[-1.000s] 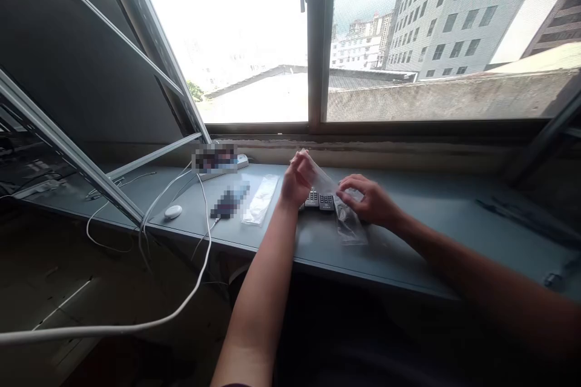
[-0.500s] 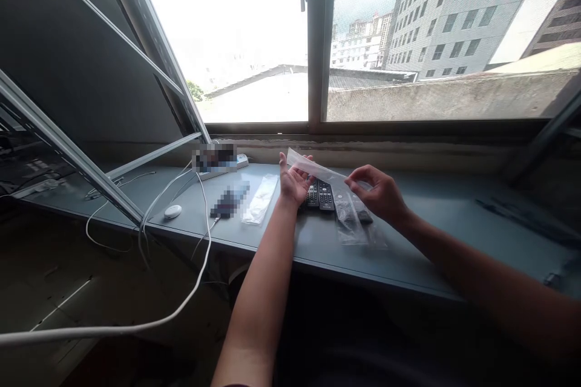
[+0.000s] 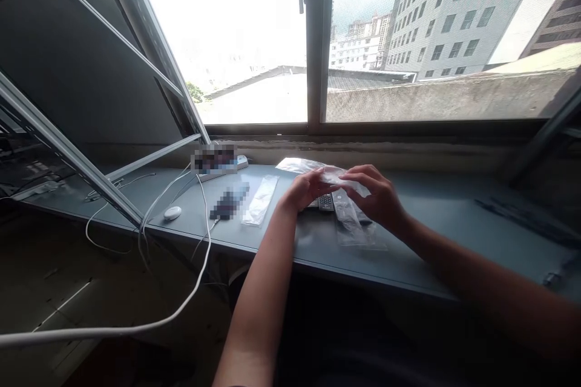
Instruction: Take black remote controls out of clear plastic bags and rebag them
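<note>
A clear plastic bag (image 3: 297, 164) is stretched between my hands above the desk. My left hand (image 3: 305, 188) is closed on it from the left, palm turned up. From the right, my right hand (image 3: 374, 193) pinches the bag's near end between thumb and fingers. Beneath my hands lies a black remote control (image 3: 325, 202), partly hidden by them. Beside it, under my right hand, are more clear plastic bags (image 3: 351, 227) with a dark remote showing through.
A stack of clear bags (image 3: 260, 201) lies left of my hands on the grey desk (image 3: 313, 248). Further left are a blurred-out device (image 3: 230, 201), a white round object (image 3: 172, 213), a power strip (image 3: 242, 161) and a white cable (image 3: 206, 254). A metal frame (image 3: 72, 148) slants at left.
My left hand has moved right, closer to my right hand, and its fingers have closed on the plastic bag. The bag's far end now points left, lower over the desk.
</note>
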Tool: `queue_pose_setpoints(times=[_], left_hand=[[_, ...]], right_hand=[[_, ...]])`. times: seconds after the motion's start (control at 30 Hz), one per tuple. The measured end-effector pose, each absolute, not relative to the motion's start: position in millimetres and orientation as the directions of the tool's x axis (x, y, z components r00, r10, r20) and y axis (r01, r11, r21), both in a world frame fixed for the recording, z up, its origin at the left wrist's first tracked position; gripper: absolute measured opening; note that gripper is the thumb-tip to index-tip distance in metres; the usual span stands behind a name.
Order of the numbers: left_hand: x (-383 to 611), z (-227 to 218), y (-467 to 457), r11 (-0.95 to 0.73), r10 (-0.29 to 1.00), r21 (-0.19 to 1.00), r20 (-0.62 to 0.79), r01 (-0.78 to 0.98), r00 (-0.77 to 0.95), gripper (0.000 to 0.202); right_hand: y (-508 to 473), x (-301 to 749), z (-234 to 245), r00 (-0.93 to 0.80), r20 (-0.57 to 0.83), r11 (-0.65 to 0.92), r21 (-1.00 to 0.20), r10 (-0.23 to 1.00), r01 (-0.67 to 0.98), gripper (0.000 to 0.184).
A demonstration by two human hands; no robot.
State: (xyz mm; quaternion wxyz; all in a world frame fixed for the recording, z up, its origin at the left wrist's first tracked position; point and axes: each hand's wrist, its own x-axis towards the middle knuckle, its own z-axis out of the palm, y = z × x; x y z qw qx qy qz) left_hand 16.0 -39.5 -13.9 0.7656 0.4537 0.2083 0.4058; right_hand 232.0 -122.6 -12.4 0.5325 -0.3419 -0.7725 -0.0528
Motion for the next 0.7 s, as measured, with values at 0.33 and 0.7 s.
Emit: queue_pose_setpoints(times=[0.33,0.7], left_hand=[[18.7,-18.7,-37.9,0.196,0.832,0.899,0.060,-0.393,0.552,0.016],[19.9,-21.0,-28.5,0.129,0.957,0.847,0.029,-0.516,0.287,0.012]], right_hand=[[-121.2,233.1,-14.2,-0.219,0.845,0.751,-0.278,0.487,0.599,0.021],[-114.7,235.9,-19.0,-0.246,0.845,0.758,-0.250,0.474,0.603,0.030]])
